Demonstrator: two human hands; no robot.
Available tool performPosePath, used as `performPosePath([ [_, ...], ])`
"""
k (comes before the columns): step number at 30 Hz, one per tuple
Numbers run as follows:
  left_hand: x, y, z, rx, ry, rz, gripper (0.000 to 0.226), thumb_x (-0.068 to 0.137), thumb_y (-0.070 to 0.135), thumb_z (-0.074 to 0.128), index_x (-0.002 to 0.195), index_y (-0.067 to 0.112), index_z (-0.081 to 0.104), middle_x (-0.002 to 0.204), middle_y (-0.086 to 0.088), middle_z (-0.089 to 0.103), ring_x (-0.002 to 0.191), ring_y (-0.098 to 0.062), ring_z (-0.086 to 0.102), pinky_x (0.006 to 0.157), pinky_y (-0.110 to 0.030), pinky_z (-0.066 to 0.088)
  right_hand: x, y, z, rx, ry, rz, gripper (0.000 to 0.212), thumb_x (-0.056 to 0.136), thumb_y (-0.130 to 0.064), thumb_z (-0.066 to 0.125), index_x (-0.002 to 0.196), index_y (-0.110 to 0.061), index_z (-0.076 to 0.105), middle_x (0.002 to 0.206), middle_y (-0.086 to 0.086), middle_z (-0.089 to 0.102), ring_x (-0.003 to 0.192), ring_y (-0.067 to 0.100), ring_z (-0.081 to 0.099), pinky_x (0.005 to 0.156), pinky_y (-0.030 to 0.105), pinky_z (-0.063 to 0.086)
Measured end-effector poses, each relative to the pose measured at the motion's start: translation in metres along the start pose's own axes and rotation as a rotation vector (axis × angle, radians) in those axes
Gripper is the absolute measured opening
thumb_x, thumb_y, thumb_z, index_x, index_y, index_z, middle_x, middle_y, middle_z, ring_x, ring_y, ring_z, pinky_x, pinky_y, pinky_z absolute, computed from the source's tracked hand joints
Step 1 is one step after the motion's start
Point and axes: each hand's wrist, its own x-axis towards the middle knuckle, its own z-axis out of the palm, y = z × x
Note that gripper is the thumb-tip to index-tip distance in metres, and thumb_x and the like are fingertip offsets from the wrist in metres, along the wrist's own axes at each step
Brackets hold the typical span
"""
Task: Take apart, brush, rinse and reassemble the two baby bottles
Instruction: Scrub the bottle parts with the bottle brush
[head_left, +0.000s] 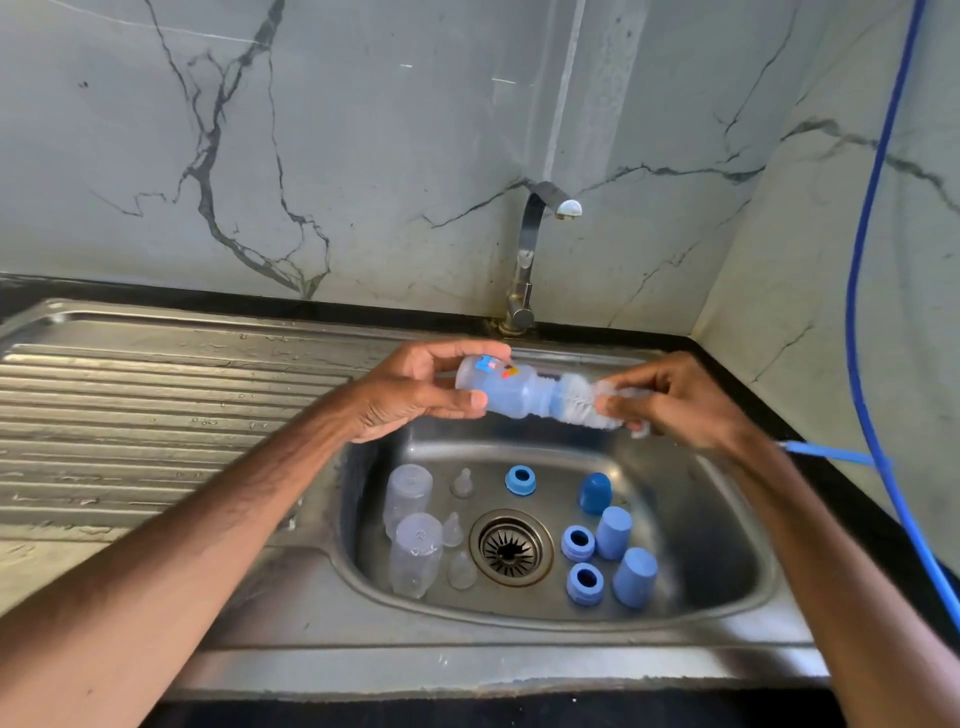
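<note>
My left hand (415, 389) grips the base end of a clear baby bottle (506, 387) with coloured prints, held sideways above the sink basin (701, 525). A white bottle brush (582, 402) sticks partly into its mouth; my right hand (680, 400) pinches the bristle end, and the blue handle (826, 452) pokes out behind my wrist. In the basin lie two clear bottles (413, 525) on the left, three clear teats (457, 530) beside them, three blue collar rings (576, 543) and three blue caps (615, 532) on the right.
A metal tap (530, 260) stands behind the basin, no water running. The drain (511, 548) sits mid-basin. A ribbed draining board (145, 415) extends left. A blue hose (862, 260) hangs along the right wall. Marble-look walls enclose the corner.
</note>
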Motion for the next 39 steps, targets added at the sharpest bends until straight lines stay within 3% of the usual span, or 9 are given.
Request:
performPosePath([
  [7,-0.005,0.004,-0.011,-0.023,-0.018,0.077,0.067,0.082,-0.012,0.074,0.143,0.008,0.057,0.149,-0.007,0.056,0.141,-0.031,0.049,0.108,-0.046,0.049,-0.003,-0.001,-0.005,0.214,-0.071,0.095,0.033,0.063,-0.029,0.085,0.091,-0.011,0.084,0.053,0.0,0.063,0.045,0.006,0.045,0.045,0.013,0.039],
  [14,-0.001,0.002,-0.01,-0.047,0.058,0.149,0.065,0.071,-0.015,0.079,0.13,0.01,0.069,0.142,-0.007,0.063,0.136,-0.027,0.055,0.103,-0.035,0.053,0.002,0.006,-0.004,0.25,-0.027,0.227,0.025,0.068,-0.027,0.086,0.088,-0.012,0.083,0.049,-0.004,0.051,0.04,0.004,0.039,0.039,0.013,0.028],
  [17,0.005,-0.005,0.004,-0.02,0.07,0.197,0.061,0.068,-0.018,0.081,0.123,0.008,0.072,0.14,-0.008,0.064,0.136,-0.023,0.055,0.102,-0.032,0.053,0.002,0.002,0.014,0.253,-0.056,0.298,0.007,0.087,-0.022,0.078,0.083,-0.018,0.082,0.054,-0.005,0.05,0.041,0.005,0.034,0.04,0.016,0.024],
  [23,0.006,-0.006,-0.004,0.016,0.184,0.198,0.069,0.071,-0.01,0.084,0.135,0.007,0.065,0.136,-0.005,0.067,0.129,-0.023,0.062,0.1,-0.026,0.052,0.008,0.007,0.011,0.352,-0.007,0.403,0.008,0.093,-0.023,0.069,0.094,-0.018,0.075,0.055,-0.008,0.042,0.044,0.008,0.024,0.041,0.021,0.019],
  [26,0.008,-0.006,0.004,0.049,0.117,0.162,0.067,0.075,-0.008,0.083,0.137,0.01,0.064,0.137,-0.005,0.067,0.13,-0.023,0.062,0.099,-0.027,0.054,0.007,0.003,0.02,0.251,0.039,0.325,0.011,0.093,-0.021,0.073,0.088,-0.02,0.082,0.055,-0.005,0.054,0.042,0.006,0.035,0.04,0.019,0.029],
  [29,0.002,0.0,-0.009,0.021,0.152,0.115,0.064,0.079,-0.002,0.083,0.138,0.018,0.064,0.134,-0.006,0.068,0.126,-0.025,0.064,0.094,-0.031,0.057,0.008,0.007,0.002,0.066,0.141,0.077,0.02,0.091,-0.019,0.077,0.081,-0.035,0.083,0.071,-0.015,0.074,0.053,-0.002,0.055,0.06,0.022,0.045],
  [33,0.0,-0.008,-0.006,-0.004,0.077,-0.037,0.051,0.087,0.012,0.081,0.135,0.021,0.066,0.132,-0.01,0.069,0.122,-0.03,0.066,0.089,-0.043,0.061,0.002,-0.001,0.018,-0.437,0.134,-0.256,0.022,0.087,-0.04,0.08,0.103,-0.053,0.075,0.099,-0.037,0.071,0.083,-0.012,0.068,0.072,0.015,0.051],
  [35,-0.002,-0.006,-0.014,-0.041,0.084,-0.063,0.049,0.087,0.021,0.081,0.134,0.02,0.067,0.133,-0.009,0.068,0.123,-0.031,0.066,0.09,-0.042,0.061,0.0,-0.001,0.008,-0.333,0.087,-0.285,0.027,0.087,-0.036,0.081,0.1,-0.058,0.073,0.096,-0.04,0.07,0.086,-0.01,0.07,0.074,0.019,0.057],
  [39,-0.004,-0.005,-0.016,-0.041,0.041,-0.075,0.051,0.089,0.02,0.077,0.138,0.019,0.063,0.138,-0.01,0.065,0.126,-0.03,0.063,0.095,-0.044,0.059,-0.001,0.001,0.003,-0.24,0.03,-0.265,0.023,0.088,-0.026,0.082,0.105,-0.041,0.079,0.102,-0.023,0.077,0.092,-0.002,0.074,0.086,0.034,0.062],
])
